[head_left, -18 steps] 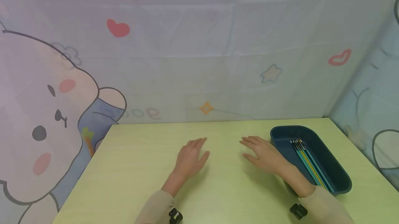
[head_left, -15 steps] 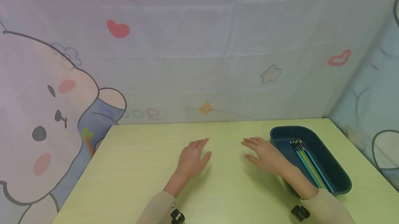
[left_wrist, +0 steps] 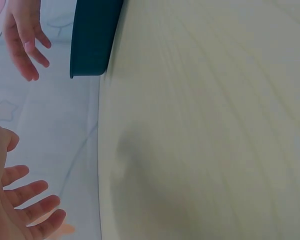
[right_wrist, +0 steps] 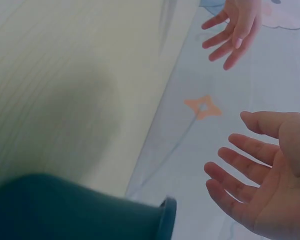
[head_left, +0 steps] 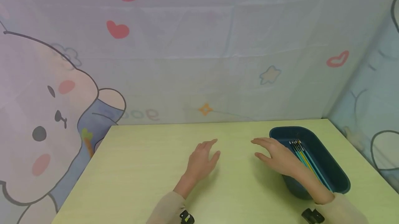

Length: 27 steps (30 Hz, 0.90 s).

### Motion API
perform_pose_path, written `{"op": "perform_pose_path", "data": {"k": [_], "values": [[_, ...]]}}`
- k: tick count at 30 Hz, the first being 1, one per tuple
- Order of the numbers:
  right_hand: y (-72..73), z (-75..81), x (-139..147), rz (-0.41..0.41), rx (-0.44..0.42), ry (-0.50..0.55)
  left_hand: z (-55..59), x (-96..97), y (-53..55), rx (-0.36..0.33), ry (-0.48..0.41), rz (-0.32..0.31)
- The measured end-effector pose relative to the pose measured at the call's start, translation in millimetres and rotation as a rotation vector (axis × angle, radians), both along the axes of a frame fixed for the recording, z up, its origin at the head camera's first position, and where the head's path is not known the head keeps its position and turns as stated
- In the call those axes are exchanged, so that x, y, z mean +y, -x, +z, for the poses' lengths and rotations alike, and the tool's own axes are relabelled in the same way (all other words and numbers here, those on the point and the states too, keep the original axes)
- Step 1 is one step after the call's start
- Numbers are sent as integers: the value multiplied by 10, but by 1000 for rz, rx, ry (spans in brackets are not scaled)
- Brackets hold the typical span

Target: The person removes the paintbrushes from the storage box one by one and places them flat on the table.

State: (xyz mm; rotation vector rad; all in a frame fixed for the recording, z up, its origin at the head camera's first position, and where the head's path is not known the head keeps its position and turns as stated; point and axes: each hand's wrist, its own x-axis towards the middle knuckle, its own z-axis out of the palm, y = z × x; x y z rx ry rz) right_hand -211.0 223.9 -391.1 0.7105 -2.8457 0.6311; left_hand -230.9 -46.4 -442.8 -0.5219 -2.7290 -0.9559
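My left hand hovers over the middle of the table, fingers spread and slightly bent, holding nothing. Further right, my right hand hangs in the air beside and partly over the left rim of a dark teal tray. Its fingers point left, apart from one another, with nothing in them. Several thin paintbrushes with light teal and yellow handles lie side by side in the tray. My right wrist hides the lower ends of some of them. In the right wrist view the tray's outer wall shows below the hand.
The pale yellow table reaches back to a printed cloth with hearts and a cartoon animal. Another cloth hangs along the right side. A small black camera sits at my right wrist, another camera at my left.
Both hands have shifted to the right in the head view, the right one further across the tray's left side. The tray and paintbrushes stay in place.
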Motion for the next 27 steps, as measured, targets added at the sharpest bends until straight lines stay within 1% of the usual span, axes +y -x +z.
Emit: {"op": "perform_pose_path", "data": {"k": [3,7,10,14,19,23,27], "values": [[13,42,90,13,-6,24,19,71,14,-35,-34,3],[39,56,234,40,-16,39,33,166,27,-54,-88,-5],[58,41,343,45,-23,55,31,233,31,-58,-135,-24],[89,14,464,36,-34,102,20,311,42,-62,-167,-40],[130,-5,592,31,-46,177,34,407,55,-72,-208,-41],[165,-21,698,29,-41,246,44,495,71,-100,-262,-36],[196,-41,789,24,-27,279,46,584,93,-125,-315,-33]]}}
